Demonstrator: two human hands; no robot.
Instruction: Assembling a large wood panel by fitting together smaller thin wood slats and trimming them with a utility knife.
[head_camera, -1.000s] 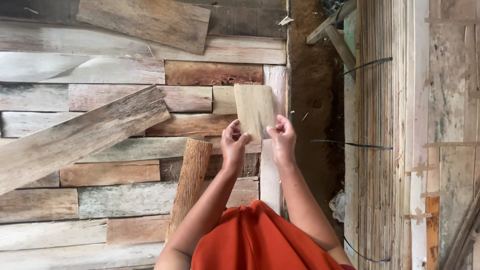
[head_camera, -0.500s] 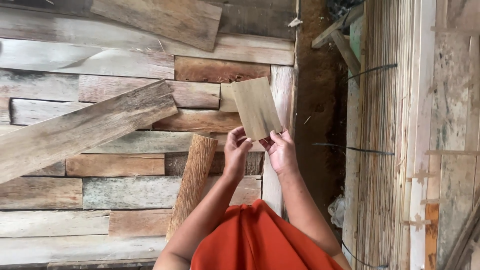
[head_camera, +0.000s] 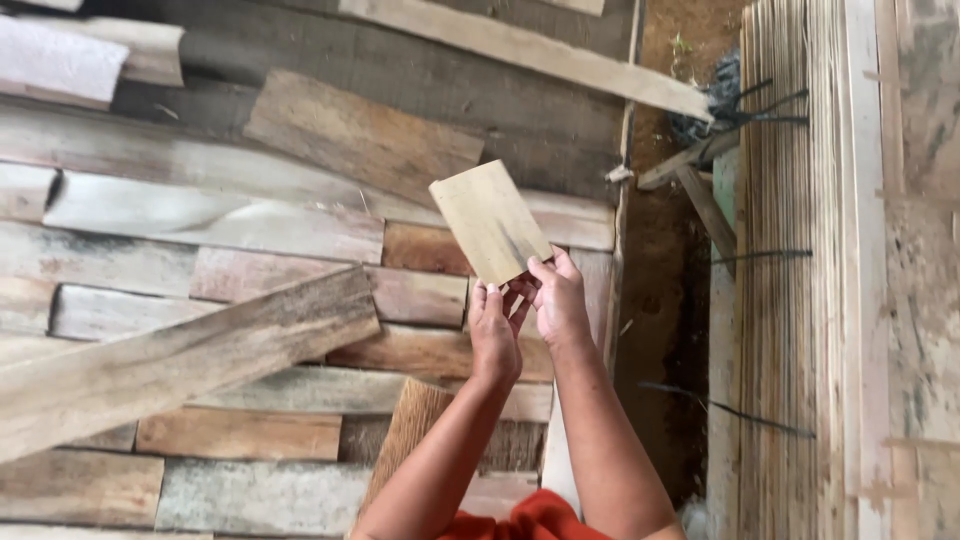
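Two bare hands hold up a small flat piece of wood (head_camera: 490, 222). It is pale and tilted, with its top end leaning left. The left hand (head_camera: 494, 335) and the right hand (head_camera: 560, 300) pinch its bottom edge with their fingertips, close together. Under the hands lies a floor of old planks (head_camera: 200, 260), grey and brown, set side by side. One long grey board (head_camera: 180, 360) lies slanted on top of them at the left. At the right edge of the planks is brown dirt (head_camera: 665, 280), and past it a wall of thin sticks (head_camera: 790, 250).
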